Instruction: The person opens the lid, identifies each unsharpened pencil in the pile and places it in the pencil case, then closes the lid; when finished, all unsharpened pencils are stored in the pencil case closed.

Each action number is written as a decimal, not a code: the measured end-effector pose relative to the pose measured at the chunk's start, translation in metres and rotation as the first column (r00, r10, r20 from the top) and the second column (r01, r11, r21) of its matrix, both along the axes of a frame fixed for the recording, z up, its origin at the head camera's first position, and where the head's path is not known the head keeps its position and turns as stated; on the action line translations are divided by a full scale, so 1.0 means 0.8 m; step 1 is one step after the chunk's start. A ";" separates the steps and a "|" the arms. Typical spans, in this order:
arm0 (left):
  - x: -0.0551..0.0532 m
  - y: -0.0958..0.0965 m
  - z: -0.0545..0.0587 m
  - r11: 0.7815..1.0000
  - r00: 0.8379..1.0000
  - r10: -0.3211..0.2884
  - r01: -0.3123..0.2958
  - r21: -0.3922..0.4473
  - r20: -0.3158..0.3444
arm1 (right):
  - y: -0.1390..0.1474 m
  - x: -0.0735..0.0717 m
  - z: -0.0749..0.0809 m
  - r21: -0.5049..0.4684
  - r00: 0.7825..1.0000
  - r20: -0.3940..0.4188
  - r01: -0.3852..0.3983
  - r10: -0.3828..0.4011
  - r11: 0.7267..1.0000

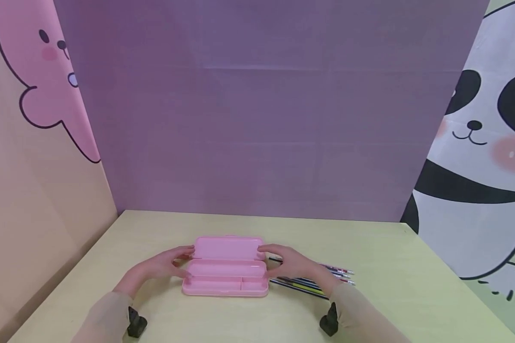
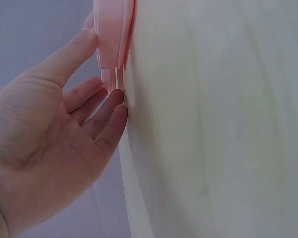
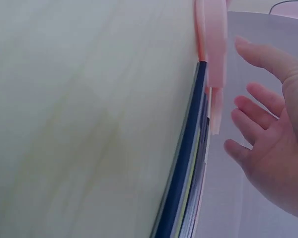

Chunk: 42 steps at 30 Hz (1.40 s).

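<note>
A pink plastic pencil case [image 1: 212, 286] lies on the table with its lid [image 1: 227, 247] swung back, away from me. Its front half has a long trough behind two smaller compartments, with nothing in them. My left hand [image 1: 159, 267] is at the left end; in the left wrist view the thumb is against the case's edge and the relaxed fingers [image 2: 109, 111] reach the lid. At the right end, my right hand [image 1: 298, 264] arches over a bunch of pencils [image 1: 304, 286]. The right wrist view shows its fingers [image 3: 246, 126] spread beside the case, with a gap between.
The pencils fan out on the table [image 1: 223, 319] to the right of the case, partly under the right hand and forearm. A purple panel [image 1: 257, 119] rises at the table's back edge. Cartoon-printed walls, one with a panda [image 1: 476, 176], flank both sides.
</note>
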<state>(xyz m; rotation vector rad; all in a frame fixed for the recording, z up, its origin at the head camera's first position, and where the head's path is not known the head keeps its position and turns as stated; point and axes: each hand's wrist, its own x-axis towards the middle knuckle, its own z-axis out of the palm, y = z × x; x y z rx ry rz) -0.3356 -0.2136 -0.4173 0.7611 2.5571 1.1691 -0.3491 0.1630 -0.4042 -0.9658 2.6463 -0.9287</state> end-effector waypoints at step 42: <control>0.005 0.003 -0.002 1.000 1.000 0.022 -0.022 -0.006 -0.003 | 0.132 0.015 0.006 -0.028 0.979 -0.135 0.154 -0.156 0.988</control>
